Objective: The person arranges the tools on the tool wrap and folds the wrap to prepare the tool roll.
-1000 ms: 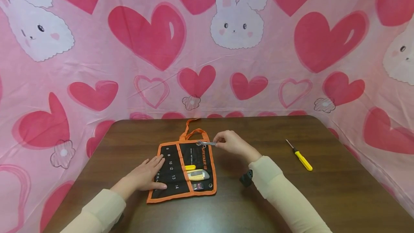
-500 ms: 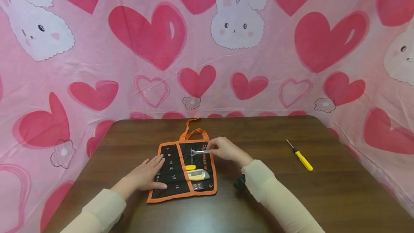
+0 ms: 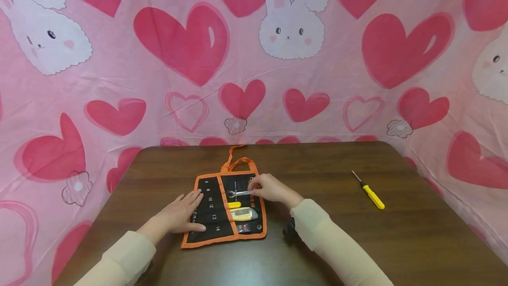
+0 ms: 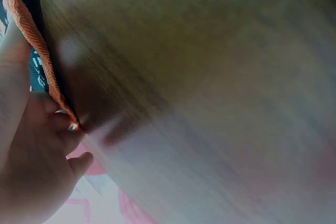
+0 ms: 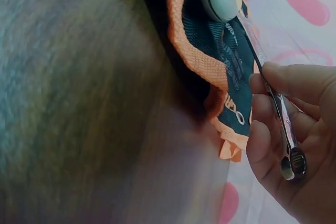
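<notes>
A black tool pouch with orange trim (image 3: pixel 208 236) lies unrolled on the table, its left panel numbered. My left hand (image 3: pixel 180 215) rests on that panel with fingers spread; the left wrist view catches its edge. Between thumb and fingers, my right hand (image 3: pixel 271 188) pinches a silver combination wrench (image 3: pixel 240 193). The wrench's open end points left, near the orange band of the pockets; its ring end (image 5: pixel 294 165) sits by my palm in the right wrist view. Whether the open end touches the pocket is unclear. Below it, a yellow handle (image 3: pixel 234 205) and a utility knife (image 3: pixel 245 214) stick out of pockets.
A yellow-handled screwdriver (image 3: pixel 372 196) lies on the right of the brown wooden table (image 3: pixel 317 255). A small packet (image 3: pixel 244 228) shows in the pouch's lowest pocket. Orange straps (image 3: pixel 230 159) trail toward the far edge. A pink heart-print cloth (image 3: pixel 337 69) hangs behind.
My right hand has brought the wrench left and nearer to me, from the pouch's far edge down to just above the yellow handle. My left hand has stayed in place.
</notes>
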`<state>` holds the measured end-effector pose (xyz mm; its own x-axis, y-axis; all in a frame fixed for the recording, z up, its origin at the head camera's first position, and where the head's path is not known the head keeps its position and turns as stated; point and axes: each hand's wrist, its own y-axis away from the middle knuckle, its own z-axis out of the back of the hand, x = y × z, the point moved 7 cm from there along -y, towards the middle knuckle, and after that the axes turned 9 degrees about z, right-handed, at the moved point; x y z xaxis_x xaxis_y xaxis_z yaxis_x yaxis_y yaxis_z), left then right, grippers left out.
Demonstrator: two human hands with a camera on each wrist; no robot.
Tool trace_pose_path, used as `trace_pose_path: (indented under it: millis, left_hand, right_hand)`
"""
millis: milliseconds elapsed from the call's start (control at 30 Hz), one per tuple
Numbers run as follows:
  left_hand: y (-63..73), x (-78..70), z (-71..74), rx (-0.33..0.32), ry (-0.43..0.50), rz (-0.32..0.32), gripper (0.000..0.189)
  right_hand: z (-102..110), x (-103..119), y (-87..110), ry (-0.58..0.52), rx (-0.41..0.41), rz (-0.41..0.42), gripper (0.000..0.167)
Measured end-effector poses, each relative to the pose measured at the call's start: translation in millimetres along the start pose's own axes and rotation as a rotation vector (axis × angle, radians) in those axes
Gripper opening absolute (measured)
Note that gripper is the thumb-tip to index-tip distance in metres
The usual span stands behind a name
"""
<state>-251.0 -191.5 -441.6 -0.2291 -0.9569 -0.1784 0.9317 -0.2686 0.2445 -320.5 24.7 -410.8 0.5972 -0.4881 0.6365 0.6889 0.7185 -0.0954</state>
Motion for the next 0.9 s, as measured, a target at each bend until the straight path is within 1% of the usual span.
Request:
trace_pose_path:
  millis: [167, 400, 700, 900]
  left_hand:
    - [0.7, -0.6, 0.1, 0.002, 0.016, -0.003, 0.1]
    - [1.6, -0.3, -0.1, 0.005, 0.019, -0.003, 0.1]
    - [0.1, 0.2, -0.1, 0.004, 0.002, -0.001, 0.101]
    - [-0.1, 0.2, 0.0, -0.001, 0.014, -0.004, 0.101]
  right_hand:
    - [-4, 0, -1.4, -0.005, 0.02, 0.018, 0.008]
    - [-8, -1, -3.0, 0.029, 0.06, 0.023, 0.012]
    - [-10, 2, -6.0, 0.051, 0.076, 0.009, 0.014]
    - [-14, 1, -9.2, 0.047, 0.087, 0.011, 0.013]
